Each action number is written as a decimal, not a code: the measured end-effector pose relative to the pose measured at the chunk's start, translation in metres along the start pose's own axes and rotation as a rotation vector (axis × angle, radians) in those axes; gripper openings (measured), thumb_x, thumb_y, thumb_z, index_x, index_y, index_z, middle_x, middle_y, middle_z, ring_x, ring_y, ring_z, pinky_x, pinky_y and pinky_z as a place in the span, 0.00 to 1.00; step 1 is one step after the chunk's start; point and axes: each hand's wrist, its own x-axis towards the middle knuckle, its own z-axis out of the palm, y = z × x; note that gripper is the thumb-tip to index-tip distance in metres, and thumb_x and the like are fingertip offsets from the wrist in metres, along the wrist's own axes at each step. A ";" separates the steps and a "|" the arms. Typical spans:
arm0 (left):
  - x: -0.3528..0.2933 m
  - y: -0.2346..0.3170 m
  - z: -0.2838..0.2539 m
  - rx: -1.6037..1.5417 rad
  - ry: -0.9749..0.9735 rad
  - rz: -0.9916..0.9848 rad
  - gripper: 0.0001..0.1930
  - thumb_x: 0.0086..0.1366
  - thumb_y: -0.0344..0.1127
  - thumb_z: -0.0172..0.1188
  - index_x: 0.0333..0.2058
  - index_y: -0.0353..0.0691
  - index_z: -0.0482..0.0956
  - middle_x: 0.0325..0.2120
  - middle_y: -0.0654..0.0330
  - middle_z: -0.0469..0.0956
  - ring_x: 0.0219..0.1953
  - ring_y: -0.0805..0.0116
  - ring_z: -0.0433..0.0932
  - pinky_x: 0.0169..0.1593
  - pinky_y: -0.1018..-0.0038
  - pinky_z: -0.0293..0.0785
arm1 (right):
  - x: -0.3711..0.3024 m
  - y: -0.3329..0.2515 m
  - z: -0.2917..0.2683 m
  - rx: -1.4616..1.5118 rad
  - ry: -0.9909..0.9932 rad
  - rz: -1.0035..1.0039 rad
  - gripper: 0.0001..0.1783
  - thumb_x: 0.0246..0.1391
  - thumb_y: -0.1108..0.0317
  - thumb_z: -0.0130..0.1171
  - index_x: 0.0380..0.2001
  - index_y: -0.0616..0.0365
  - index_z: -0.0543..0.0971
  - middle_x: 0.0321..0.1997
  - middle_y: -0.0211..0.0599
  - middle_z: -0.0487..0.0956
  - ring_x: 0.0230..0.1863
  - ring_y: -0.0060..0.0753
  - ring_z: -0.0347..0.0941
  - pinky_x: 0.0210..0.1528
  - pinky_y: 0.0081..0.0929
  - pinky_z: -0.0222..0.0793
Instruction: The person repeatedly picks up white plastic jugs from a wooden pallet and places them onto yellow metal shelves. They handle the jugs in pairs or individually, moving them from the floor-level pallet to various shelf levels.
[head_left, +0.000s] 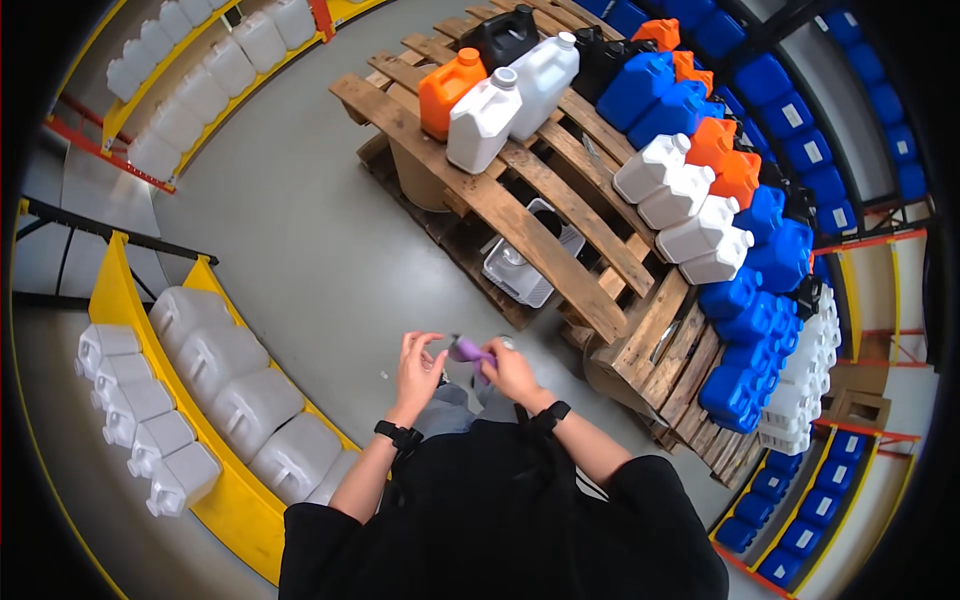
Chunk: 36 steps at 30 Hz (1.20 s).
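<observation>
Our right hand [513,372] has its fingers closed around a small purple thing [468,351], held in front of our chest above the grey floor [300,250]; our left hand [418,365] at its 9 o'clock has fingers spread, just touching or beside it, we cannot tell which. We judge handling is mid-way. Jugs sit on the wooden pallet [520,215] at 12 to 2 o'clock, untouched.

Bright, even overhead light fills the scene, with only soft, faint shadows on the grey floor [300,250]. Colours are vivid. Fisheye distortion bends straight edges strongly toward the rim, where a black vignette closes in. Focus is sharp centrally, softer outward.
</observation>
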 end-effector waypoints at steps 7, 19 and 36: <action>-0.077 -0.131 -0.074 0.353 0.059 -0.260 0.19 0.56 0.19 0.56 0.45 0.44 0.79 0.43 0.51 0.72 0.44 0.52 0.75 0.50 0.62 0.74 | 0.060 0.151 0.049 0.520 0.220 0.681 0.17 0.65 0.66 0.54 0.51 0.66 0.67 0.41 0.49 0.80 0.40 0.47 0.83 0.30 0.47 0.87; -0.320 -0.223 -0.117 0.127 0.059 -1.224 0.13 0.63 0.27 0.55 0.45 0.41 0.81 0.29 0.57 0.82 0.33 0.60 0.83 0.34 0.70 0.80 | 0.133 0.235 0.068 0.297 0.255 0.413 0.13 0.64 0.60 0.57 0.38 0.57 0.82 0.25 0.34 0.83 0.26 0.26 0.79 0.30 0.28 0.75; -0.254 -0.115 -0.162 0.230 0.952 -0.717 0.10 0.67 0.37 0.55 0.43 0.43 0.82 0.33 0.54 0.84 0.34 0.55 0.83 0.40 0.62 0.78 | 0.142 0.230 0.072 0.100 -0.524 0.655 0.09 0.64 0.63 0.54 0.39 0.55 0.79 0.30 0.37 0.81 0.28 0.38 0.80 0.29 0.34 0.76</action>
